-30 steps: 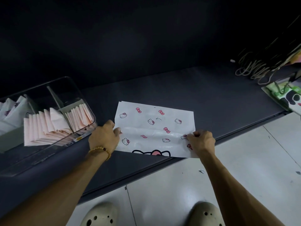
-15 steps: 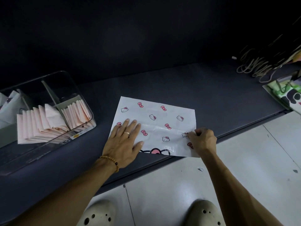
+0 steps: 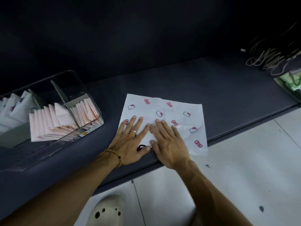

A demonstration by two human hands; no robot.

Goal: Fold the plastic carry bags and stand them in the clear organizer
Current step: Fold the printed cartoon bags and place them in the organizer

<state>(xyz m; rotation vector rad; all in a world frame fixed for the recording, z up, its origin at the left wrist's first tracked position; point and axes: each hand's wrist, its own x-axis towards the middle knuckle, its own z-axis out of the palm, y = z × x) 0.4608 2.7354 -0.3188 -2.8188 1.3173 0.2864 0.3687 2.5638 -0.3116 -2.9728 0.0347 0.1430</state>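
A white plastic carry bag (image 3: 177, 110) printed with pink bows and cat faces lies flat on the dark table (image 3: 228, 88), its near right corner hanging over the front edge. My left hand (image 3: 130, 142) rests flat on the bag's near left part, fingers straight and spread. Beside it, my right hand (image 3: 167, 142) presses flat on the bag's middle, thumb touching the left hand. The clear organizer (image 3: 91, 101) stands at the left. It holds several folded pink bags (image 3: 52, 124) upright and white folded bags (image 3: 14, 108) further left.
Rope-handled bags (image 3: 268, 57) and a green printed bag (image 3: 291, 82) lie at the far right of the table. The table's front edge runs just under my wrists, with white floor tiles (image 3: 244, 160) and my shoe (image 3: 107, 211) below.
My left hand went from gripping the bag's left edge to lying flat on it. My right hand let go of the right edge and moved left, now pressing flat on the middle.
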